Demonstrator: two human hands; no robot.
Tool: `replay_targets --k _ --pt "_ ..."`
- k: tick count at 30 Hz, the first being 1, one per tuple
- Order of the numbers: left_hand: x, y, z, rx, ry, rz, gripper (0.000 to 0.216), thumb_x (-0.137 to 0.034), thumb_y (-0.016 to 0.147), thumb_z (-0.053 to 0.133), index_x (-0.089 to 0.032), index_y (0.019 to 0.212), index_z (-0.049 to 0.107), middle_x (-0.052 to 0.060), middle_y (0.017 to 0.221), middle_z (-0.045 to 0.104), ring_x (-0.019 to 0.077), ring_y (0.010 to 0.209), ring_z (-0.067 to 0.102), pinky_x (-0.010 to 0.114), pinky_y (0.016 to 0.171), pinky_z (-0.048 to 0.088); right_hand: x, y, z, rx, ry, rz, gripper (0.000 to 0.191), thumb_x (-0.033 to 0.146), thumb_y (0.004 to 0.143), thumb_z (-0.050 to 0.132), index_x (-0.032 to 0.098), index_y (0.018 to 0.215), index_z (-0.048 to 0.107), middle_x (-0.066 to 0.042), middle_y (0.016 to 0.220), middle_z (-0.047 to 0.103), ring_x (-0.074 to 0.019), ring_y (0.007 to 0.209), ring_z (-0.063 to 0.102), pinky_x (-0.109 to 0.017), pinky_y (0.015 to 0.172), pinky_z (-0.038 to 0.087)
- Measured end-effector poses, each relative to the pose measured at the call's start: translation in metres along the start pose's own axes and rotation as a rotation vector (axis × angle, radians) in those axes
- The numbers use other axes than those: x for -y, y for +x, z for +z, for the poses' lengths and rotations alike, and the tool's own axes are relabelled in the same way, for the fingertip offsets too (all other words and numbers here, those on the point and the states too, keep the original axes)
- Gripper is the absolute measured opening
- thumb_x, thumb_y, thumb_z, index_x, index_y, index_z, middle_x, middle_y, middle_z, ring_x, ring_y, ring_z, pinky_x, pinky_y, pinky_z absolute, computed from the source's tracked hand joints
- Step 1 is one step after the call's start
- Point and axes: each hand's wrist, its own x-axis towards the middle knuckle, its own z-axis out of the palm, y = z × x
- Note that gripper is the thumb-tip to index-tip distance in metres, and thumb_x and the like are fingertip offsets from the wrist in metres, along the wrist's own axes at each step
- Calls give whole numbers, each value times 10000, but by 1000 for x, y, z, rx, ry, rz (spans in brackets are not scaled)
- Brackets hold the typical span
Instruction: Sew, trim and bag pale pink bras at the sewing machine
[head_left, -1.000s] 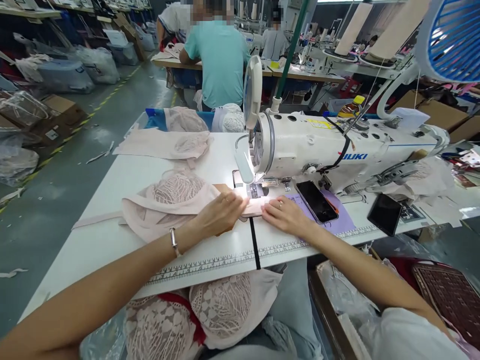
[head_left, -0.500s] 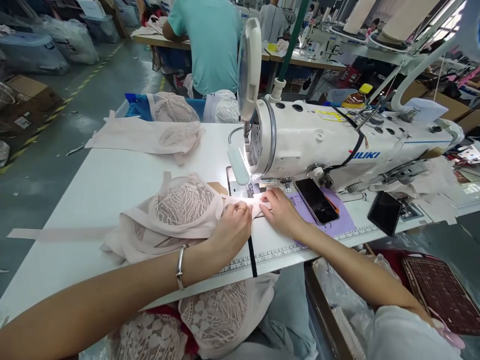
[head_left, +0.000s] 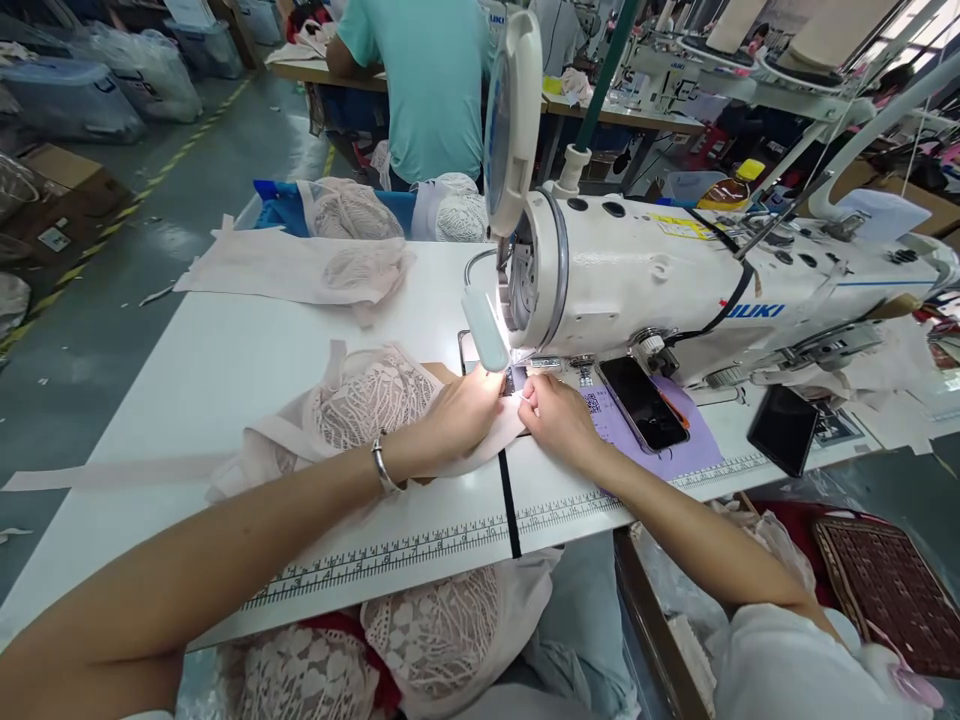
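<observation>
A beige lace bra [head_left: 367,400] lies on the white sewing table, its fabric edge running under both hands near the needle of the sewing machine [head_left: 600,270]. My left hand [head_left: 469,410], with a silver bangle at the wrist, is closed on the bra's edge just left of the presser foot. Its fingertips are partly hidden beneath the small lamp [head_left: 484,328]. My right hand [head_left: 556,415] pinches the pale fabric close to the needle area, thumb and forefinger together. The two hands are a short gap apart.
A phone [head_left: 643,403] rests on purple paper [head_left: 697,445], right of my right hand, with a second black device [head_left: 784,430] beyond. Another beige piece [head_left: 292,268] lies at the table's back left. More lace cups [head_left: 431,630] rest on my lap. A co-worker [head_left: 424,90] sits ahead.
My left hand has moved forward and slightly up toward the needle, its bangle shifting with it. My right hand has curled its fingers more. The fabric edge between them has turned downward.
</observation>
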Motion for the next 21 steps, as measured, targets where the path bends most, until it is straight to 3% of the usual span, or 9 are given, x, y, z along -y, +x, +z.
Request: replay_targets --k 4,8,11,16,21 --pt "0 1 12 -24 17 -95 102 -237 933 385 -204 893 474 33 793 552 155 570 469 292 494 292 -6 -2 0 -33 187 38 85 216 876 515 218 791 522 -4 709 609 -170 657 560 -284 648 377" --pt "-5 -5 11 12 -44 -141 161 -214 956 288 -211 871 424 25 779 511 159 598 437 297 523 297 -7 -3 -2 -29 246 76 129 226 889 482 216 770 531 8 692 593 -152 640 532 -266 640 356" --pt "-8 -7 6 36 -61 -78 150 -197 952 298 -205 851 409 51 870 516 169 704 462 296 578 327 -5 -2 -3 -7 262 93 114 222 875 489 214 770 533 8 698 593 -150 640 521 -263 638 344" --pt "-9 -3 5 78 -86 -213 88 -200 931 389 -199 861 442 57 896 537 173 725 488 300 628 366 -2 0 -3 19 244 124 109 196 860 490 215 756 519 2 711 592 -156 653 514 -265 637 331" --pt "-12 1 8 -24 -16 -162 108 -170 944 401 -192 867 473 46 887 547 164 685 498 287 572 355 -2 1 -4 30 256 146 119 214 867 505 216 750 530 5 696 605 -156 647 530 -261 636 334"
